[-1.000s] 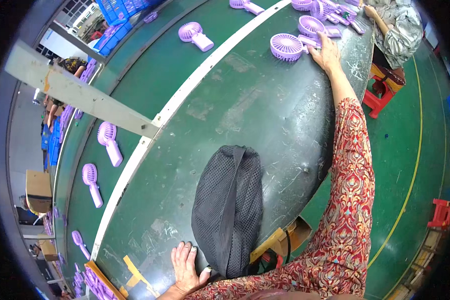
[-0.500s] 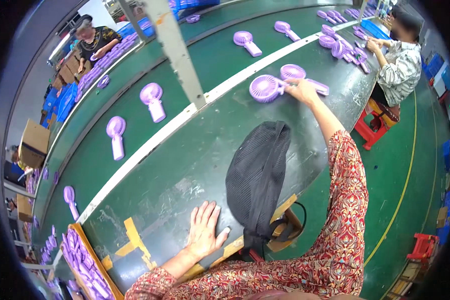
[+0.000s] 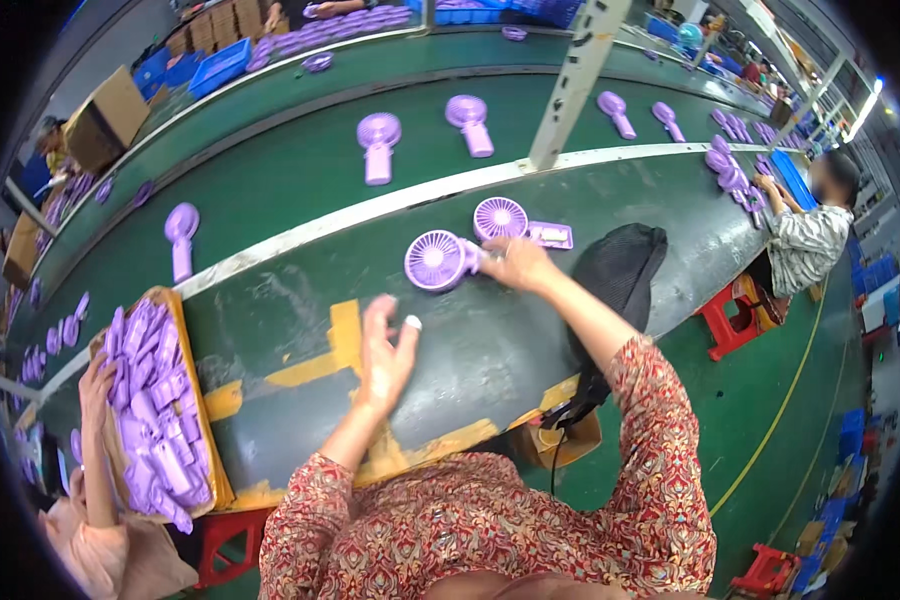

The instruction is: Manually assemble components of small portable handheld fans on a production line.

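Note:
My right hand [image 3: 518, 265] is closed round the handle of a purple handheld fan [image 3: 435, 260], its round grille pointing left. Right behind it is a second purple handheld fan [image 3: 500, 217], with its handle reaching to the right beyond my fingers. Whether my fingers also touch that one I cannot tell. My left hand [image 3: 382, 355] is open over the table to the left of the fans, thumb apart from the fingers, holding nothing. Beneath my right forearm lies a black mesh bag [image 3: 630, 265].
A cardboard box [image 3: 215, 455] full of purple parts stands at the left, a co-worker's hand [image 3: 95, 385] on its edge. Purple fans [image 3: 378, 145] lie along the green belt [image 3: 290, 165] past the white rail [image 3: 330, 218]. A metal post [image 3: 570, 90] rises there. Another person [image 3: 810, 240] sits at the right.
My view has swung left, bringing the full box and the co-worker beside it into sight. The right hand has drawn the fans closer to my left hand, which has lifted off the tabletop.

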Available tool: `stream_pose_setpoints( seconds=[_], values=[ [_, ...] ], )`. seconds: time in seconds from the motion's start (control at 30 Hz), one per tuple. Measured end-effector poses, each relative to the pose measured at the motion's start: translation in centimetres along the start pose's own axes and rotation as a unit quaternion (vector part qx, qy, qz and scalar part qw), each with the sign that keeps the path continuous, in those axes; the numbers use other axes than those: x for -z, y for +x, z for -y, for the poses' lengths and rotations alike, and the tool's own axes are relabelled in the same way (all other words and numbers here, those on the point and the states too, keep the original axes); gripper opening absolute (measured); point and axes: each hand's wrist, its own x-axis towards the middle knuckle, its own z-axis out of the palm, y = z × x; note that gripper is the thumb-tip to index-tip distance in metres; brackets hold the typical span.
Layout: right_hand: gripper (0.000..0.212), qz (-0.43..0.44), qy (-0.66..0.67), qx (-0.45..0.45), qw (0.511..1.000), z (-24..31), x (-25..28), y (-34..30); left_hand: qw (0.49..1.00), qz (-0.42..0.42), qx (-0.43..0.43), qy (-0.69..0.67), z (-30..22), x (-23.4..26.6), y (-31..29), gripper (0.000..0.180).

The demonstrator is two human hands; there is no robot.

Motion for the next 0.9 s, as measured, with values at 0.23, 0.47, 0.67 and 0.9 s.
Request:
stream_pose_setpoints(
  seconds=[0.23, 0.47, 0.67, 0.9],
  values=[
    [0.070, 0.122, 0.059, 0.109, 0.985, 11.9, 1.2, -8.1, 0.991, 0.028, 0.000, 0.129, 1.9, 7.9, 3.0, 0.071],
    [0.051, -0.101, 0.042, 0.056, 0.992, 6.7, -2.8, -3.6, 0.967, 0.140, -0.003, 0.214, 0.5, 9.5, 3.4, 0.075],
    [0.040, -0.133, -0.031, -0.066, 0.988, 3.2, -2.4, -4.0, 0.978, 0.129, 0.057, 0.153, 1.3, 12.3, 0.9, 0.064],
    [0.031, -0.248, -0.162, 0.158, 0.942, 4.3, -0.9, -5.8, 0.976, 0.177, 0.074, 0.100, 1.8, 14.0, -2.1, 0.058]
  ],
)
